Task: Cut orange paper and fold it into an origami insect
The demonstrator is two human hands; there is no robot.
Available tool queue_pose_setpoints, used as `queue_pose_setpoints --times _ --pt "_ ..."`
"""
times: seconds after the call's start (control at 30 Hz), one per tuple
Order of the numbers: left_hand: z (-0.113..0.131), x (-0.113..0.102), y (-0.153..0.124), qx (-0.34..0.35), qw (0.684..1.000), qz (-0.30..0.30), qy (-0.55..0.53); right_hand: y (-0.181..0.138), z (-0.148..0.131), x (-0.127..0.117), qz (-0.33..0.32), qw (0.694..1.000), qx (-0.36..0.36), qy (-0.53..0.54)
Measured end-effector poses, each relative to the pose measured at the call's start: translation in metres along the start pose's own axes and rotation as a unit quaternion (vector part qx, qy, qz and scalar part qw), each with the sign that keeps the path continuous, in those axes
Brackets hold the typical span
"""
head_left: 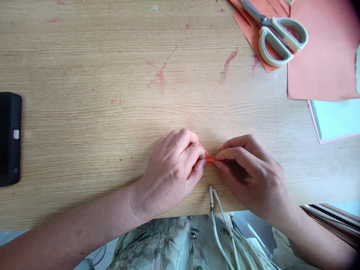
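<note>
Orange paper scrap [209, 157] between both hands

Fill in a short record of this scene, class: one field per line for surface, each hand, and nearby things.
surface: pale wooden table with red smears
left hand: pinching small folded orange paper piece
right hand: pinching the same piece from the other side
far right: grey-handled scissors lying on orange paper sheets; pale green sheet
left edge: black rectangular device
</note>
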State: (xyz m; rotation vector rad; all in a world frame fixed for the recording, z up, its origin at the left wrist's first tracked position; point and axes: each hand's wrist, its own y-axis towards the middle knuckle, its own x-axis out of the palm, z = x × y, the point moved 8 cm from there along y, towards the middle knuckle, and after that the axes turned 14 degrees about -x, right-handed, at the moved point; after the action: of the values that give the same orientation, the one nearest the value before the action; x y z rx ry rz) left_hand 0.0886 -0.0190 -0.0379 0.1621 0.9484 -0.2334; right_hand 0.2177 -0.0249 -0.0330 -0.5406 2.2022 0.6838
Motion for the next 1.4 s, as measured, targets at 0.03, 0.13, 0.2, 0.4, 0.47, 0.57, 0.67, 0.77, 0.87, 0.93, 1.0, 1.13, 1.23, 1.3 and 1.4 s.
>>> queue_pose_setpoints --times 0.03,0.13,0.2,0.4,0.47,0.57,0.67,0.77,0.87,0.93,1.0,1.13,1.23,1.3,1.4 --pt "0.000 0.000 0.000 -0.004 1.000 -0.001 0.003 0.000 0.000 0.000 0.000 1.000 -0.001 0.001" --pt "0.000 0.001 0.001 -0.016 1.000 -0.004 0.008 0.001 0.000 0.000 0.003 1.000 -0.004 0.002" --pt "0.000 0.001 0.002 -0.022 1.000 -0.008 0.010 0.002 -0.001 0.001 0.003 1.000 -0.008 0.003" --pt "0.000 0.001 0.004 -0.028 1.000 -0.008 0.011 -0.004 -0.004 -0.001 0.004 0.999 -0.033 0.006" --pt "0.000 0.001 0.004 -0.027 1.000 -0.009 0.010 -0.009 -0.006 -0.001 -0.008 0.999 -0.049 0.000" --pt "-0.001 0.001 0.005 -0.027 1.000 -0.013 0.009 -0.017 -0.011 0.000 -0.023 0.996 -0.085 -0.010" --pt "0.000 0.001 0.006 -0.025 1.000 -0.015 0.011 -0.021 -0.016 0.001 -0.022 0.993 -0.117 -0.017" --pt "0.000 0.001 0.006 -0.024 1.000 -0.014 0.012 -0.020 -0.018 0.000 -0.021 0.991 -0.130 -0.024" --pt "0.000 0.001 0.006 -0.029 0.999 -0.015 0.012 -0.018 -0.018 0.001 -0.027 0.991 -0.126 -0.025" --pt "0.000 0.001 0.005 -0.031 0.999 -0.016 0.012 -0.018 -0.017 0.000 -0.025 0.992 -0.124 -0.022" --pt "0.000 0.001 0.005 -0.031 0.999 -0.014 0.013 -0.017 -0.017 0.000 -0.024 0.992 -0.126 -0.019" --pt "0.000 0.000 0.005 -0.027 0.999 -0.012 0.017 -0.017 -0.019 0.002 -0.034 0.990 -0.138 -0.018" --pt "0.000 0.000 0.005 -0.025 0.999 -0.014 0.017 -0.016 -0.020 0.002 -0.042 0.988 -0.147 -0.021" --pt "0.000 0.001 0.005 -0.028 0.999 -0.018 0.017 -0.015 -0.021 0.003 -0.050 0.987 -0.150 -0.022" --pt "0.000 0.001 0.006 -0.030 0.999 -0.024 0.020 -0.015 -0.021 0.005 -0.060 0.986 -0.152 -0.026"
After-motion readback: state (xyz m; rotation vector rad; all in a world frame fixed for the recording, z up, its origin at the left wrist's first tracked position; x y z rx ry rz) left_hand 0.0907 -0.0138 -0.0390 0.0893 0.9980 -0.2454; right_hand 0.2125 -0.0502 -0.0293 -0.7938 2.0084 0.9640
